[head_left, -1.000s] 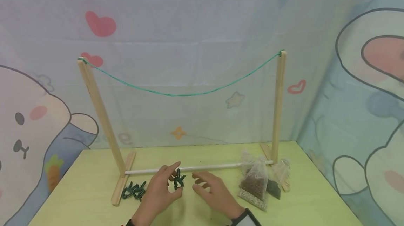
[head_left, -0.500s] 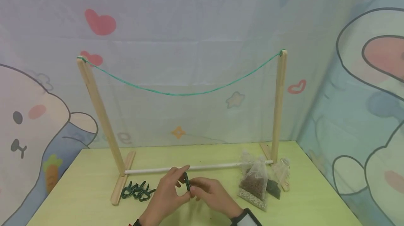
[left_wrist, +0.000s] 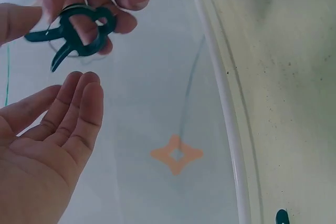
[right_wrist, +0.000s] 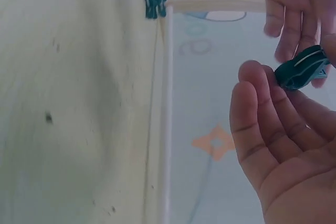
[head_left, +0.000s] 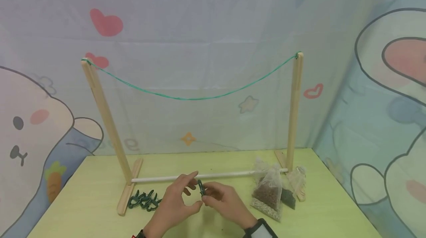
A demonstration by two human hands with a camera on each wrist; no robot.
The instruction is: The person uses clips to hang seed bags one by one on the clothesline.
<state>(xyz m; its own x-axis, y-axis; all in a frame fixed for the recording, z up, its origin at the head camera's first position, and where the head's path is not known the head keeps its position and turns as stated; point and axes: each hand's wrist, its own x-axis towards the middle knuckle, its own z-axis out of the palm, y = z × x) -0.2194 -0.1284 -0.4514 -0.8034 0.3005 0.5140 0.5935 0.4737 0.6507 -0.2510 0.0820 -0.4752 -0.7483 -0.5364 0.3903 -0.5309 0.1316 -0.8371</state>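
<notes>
A dark green plastic spring clip (head_left: 201, 187) is held up between the two hands above the table. My right hand (head_left: 225, 200) pinches it between thumb and fingers. In the left wrist view, the clip (left_wrist: 65, 28) shows its rounded jaws and two splayed handles. My left hand (head_left: 173, 201) is just left of it, fingers loosely extended and apart from the clip, thumb tip close to the right thumb. From the right wrist, the clip (right_wrist: 300, 71) appears side-on near the fingertips. More green clips (head_left: 145, 200) lie in a small heap left of the left hand.
Two wooden posts (head_left: 105, 119) stand on the table, with a sagging green cord (head_left: 186, 99) strung between their tops. A white rod (head_left: 229, 174) joins their bases. Mesh bags (head_left: 267, 193) with brown and speckled contents lie at the right, beside a dark grey pouch (head_left: 288, 198).
The clip, earlier held at the left hand's fingers, has passed rightward into the right hand. The right hand has closed on it and the left fingers have let go.
</notes>
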